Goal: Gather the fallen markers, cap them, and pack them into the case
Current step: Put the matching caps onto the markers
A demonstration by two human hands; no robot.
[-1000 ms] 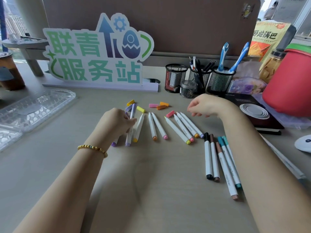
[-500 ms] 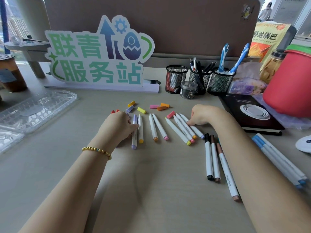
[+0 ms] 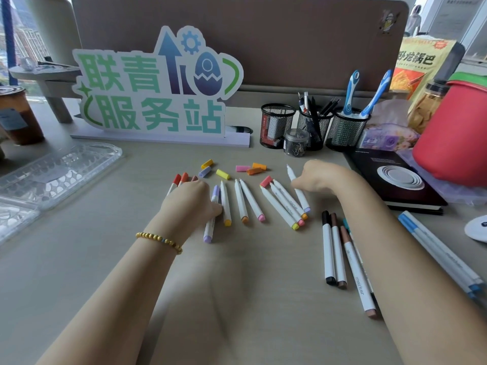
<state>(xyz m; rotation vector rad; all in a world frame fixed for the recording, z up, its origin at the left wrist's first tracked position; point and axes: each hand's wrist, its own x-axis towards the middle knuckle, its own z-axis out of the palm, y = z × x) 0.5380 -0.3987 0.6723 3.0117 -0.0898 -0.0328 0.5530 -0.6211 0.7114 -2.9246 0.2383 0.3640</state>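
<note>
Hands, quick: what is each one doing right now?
Left hand: resting on the red-capped markers, grip cannot be told.
Right hand: holding an uncapped white marker.

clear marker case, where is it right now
In the head view the clear marker case lies open at the desk's far left, left of the left hand, below the green sign.

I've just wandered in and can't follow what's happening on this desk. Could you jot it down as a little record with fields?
Setting: desk strewn with white markers
Left hand: left hand rests on red-capped markers, thumb at the purple marker
Right hand: right hand grips an uncapped marker, tip pointing away
Loose caps: yellow cap, pink cap, orange cap, apart from the markers
Case: clear plastic case lies open at left; no markers visible inside
Progress: several markers uncapped, none packed
</note>
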